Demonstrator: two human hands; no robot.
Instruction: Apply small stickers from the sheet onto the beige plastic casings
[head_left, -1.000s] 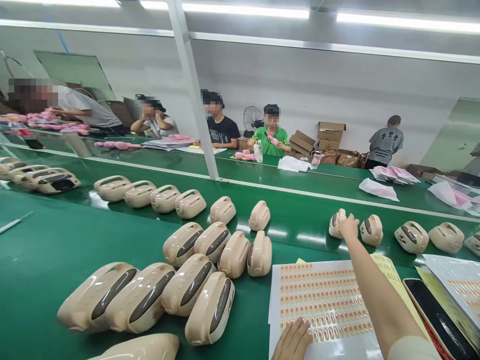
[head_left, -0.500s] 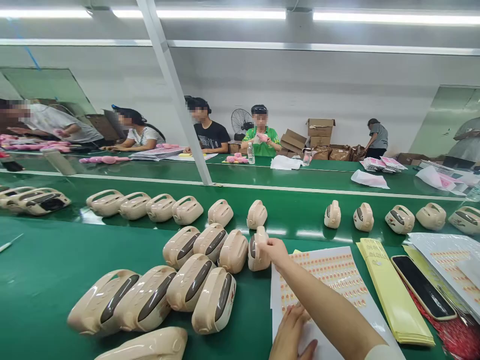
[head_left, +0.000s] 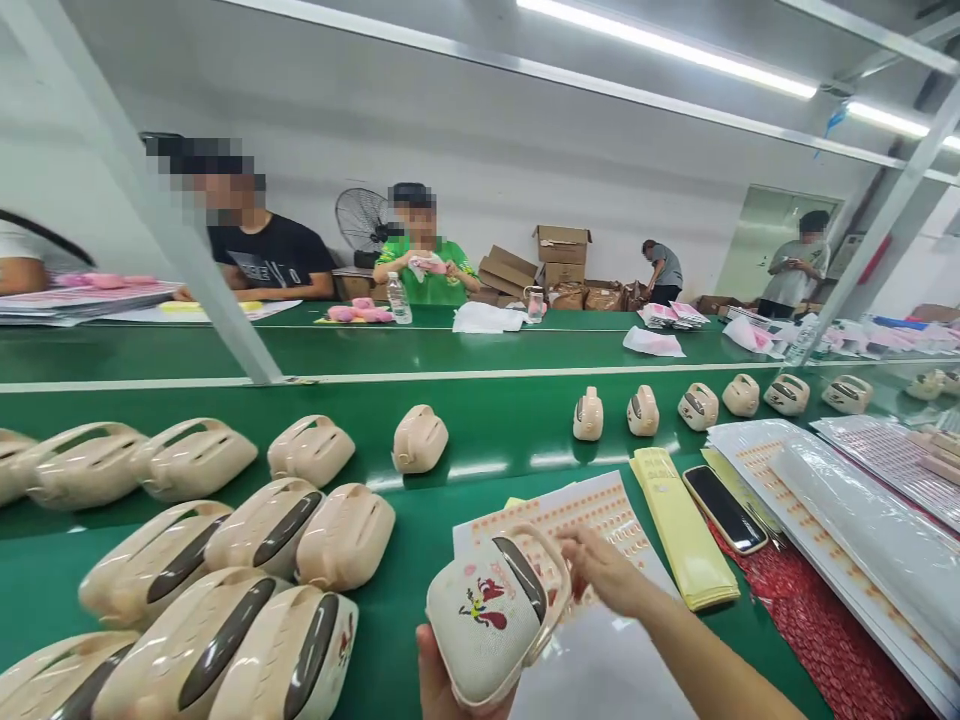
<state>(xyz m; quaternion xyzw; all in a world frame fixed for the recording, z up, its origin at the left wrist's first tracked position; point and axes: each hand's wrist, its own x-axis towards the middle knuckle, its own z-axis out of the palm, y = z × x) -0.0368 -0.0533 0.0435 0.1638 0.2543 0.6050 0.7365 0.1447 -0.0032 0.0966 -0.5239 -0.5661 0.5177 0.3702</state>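
Observation:
A beige portable speaker (head_left: 486, 622) is tilted up in front of me. Its pale mesh face carries a red, yellow and black print, with a dark glossy strip beside the handle. From below, my left hand (head_left: 441, 680) grips it; most of those fingers are hidden behind its body. Beside the handle is my right hand (head_left: 604, 572), fingers loosely bent and apart, its fingertips at or very near the handle's edge. Under both lies a white sheet with rows of small orange stickers (head_left: 600, 505).
Several matching speakers (head_left: 345, 535) stand at left. More speakers (head_left: 587, 415) line the green conveyor. At right lie yellow strips (head_left: 686, 530), a phone (head_left: 725, 508), red bubble wrap (head_left: 795, 610) and stacked sheets (head_left: 847, 540). A slanted metal post (head_left: 187, 240) rises at left; co-workers are across.
One speaker has come from the standing group to in front of me and turned its printed face up. My left hand has moved from the sheet onto it. The view has swung right.

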